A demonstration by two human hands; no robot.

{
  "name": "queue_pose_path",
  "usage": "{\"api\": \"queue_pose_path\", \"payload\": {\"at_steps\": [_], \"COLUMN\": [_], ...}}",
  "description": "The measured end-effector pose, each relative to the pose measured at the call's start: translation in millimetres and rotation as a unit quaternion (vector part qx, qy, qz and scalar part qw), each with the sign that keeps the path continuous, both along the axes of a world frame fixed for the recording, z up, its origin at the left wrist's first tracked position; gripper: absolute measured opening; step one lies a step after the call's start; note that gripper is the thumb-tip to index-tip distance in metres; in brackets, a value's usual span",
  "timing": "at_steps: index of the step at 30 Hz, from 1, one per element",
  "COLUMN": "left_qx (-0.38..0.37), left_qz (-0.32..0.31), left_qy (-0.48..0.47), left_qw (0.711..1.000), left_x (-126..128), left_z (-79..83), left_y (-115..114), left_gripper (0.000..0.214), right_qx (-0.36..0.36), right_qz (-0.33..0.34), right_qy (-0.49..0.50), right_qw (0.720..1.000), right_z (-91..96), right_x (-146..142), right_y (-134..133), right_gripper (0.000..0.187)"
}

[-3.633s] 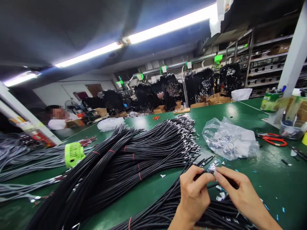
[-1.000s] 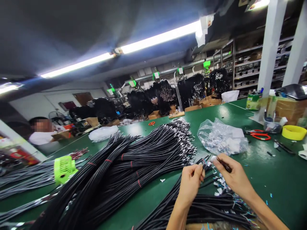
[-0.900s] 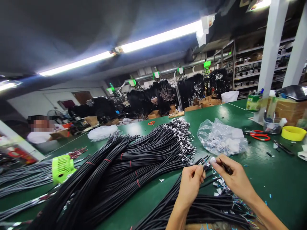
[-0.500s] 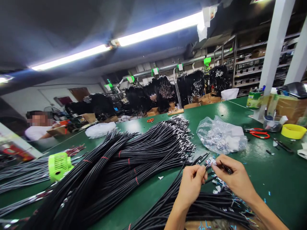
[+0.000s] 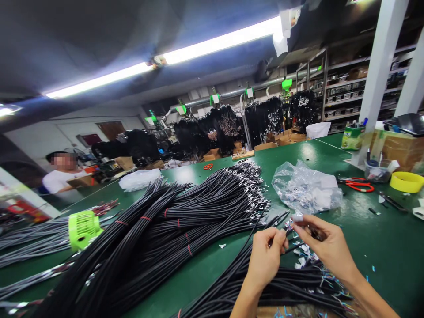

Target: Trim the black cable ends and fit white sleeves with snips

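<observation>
My left hand (image 5: 265, 254) is closed in a pinch on the end of a black cable (image 5: 281, 230). Thin coloured wires (image 5: 289, 224) stick out of that end, just past the thumb. Beside them my right hand (image 5: 327, 240) pinches a small white scrap (image 5: 297, 216) between thumb and forefinger. A small dark tool lies inside the curled fingers of the right hand, mostly hidden, so its kind cannot be made out. Below both hands spreads a bundle of black cables (image 5: 291, 280) with frayed coloured wire ends and white scraps (image 5: 304, 254).
Large tied bundles of black cable (image 5: 159, 238) cover the green table (image 5: 384, 229) to the left. A clear plastic bag of scraps (image 5: 306, 190), orange-handled pliers (image 5: 361, 184) and yellow tape (image 5: 406, 182) lie right. A green fan (image 5: 84, 229) stands left; a person (image 5: 61, 176) sits beyond.
My right fingertips have shifted slightly up, and the white scrap now shows raised above the wires. The left hand stays nearly in place on the cable.
</observation>
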State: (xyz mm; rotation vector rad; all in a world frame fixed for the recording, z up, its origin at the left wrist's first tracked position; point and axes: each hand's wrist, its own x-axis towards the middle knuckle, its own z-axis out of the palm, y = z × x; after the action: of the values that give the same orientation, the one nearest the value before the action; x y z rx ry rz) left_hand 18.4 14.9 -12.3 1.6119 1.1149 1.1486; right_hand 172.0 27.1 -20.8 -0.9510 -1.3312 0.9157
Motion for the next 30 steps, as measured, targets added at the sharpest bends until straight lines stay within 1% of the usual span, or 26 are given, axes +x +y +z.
{"api": "queue_pose_path", "payload": {"at_steps": [5, 11, 18, 26, 30], "left_qx": [0.018, 0.010, 0.012, 0.021, 0.016], "left_qz": [0.010, 0.008, 0.016, 0.023, 0.016], "left_qy": [0.001, 0.013, 0.024, 0.020, 0.012], "left_qw": [1.000, 1.000, 1.000, 0.999, 1.000], "left_x": [0.8, 1.0, 3.7, 4.0, 4.4], "left_z": [1.1, 2.9, 4.3, 3.9, 3.7], "left_y": [0.4, -0.6, -3.2, -3.4, -3.3], "left_gripper": [0.043, 0.044, 0.041, 0.035, 0.035], "right_qx": [-0.010, -0.031, 0.003, -0.007, -0.021], "right_qz": [0.008, -0.003, -0.016, 0.008, 0.020], "right_qy": [0.002, 0.020, -0.005, -0.010, -0.034], "right_qw": [1.000, 0.999, 1.000, 1.000, 0.999], "right_z": [-4.3, -1.1, 0.4, 3.5, -0.2], "right_x": [-2.7, 1.8, 0.7, -1.3, -0.5], "right_y": [3.5, 2.2, 0.3, 1.6, 5.1], "right_gripper": [0.018, 0.029, 0.023, 0.021, 0.022]}}
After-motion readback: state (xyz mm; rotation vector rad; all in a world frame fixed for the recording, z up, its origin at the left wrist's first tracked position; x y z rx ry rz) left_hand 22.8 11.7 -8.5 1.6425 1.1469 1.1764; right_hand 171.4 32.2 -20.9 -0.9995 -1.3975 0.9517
